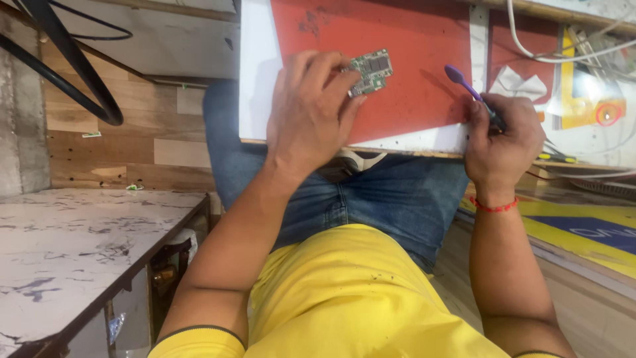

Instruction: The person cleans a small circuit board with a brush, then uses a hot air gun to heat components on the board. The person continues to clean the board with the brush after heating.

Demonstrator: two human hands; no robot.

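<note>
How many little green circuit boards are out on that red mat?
1. The green circuit board lies on the red mat, pinched at its left edge by the left hand. The right hand holds a purple tool. Others may be hidden under the hands.

We're looking at a small electronics repair bench: red work mat (397,73), a bare circuit board (371,70), tangled white cables (563,56), and a marble-topped counter (79,238) alongside.

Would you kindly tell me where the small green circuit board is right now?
In the head view, the green circuit board lies on the red mat near top centre, pinched at the left hand fingertips, left of the purple-tipped tool held by the right hand.
</note>
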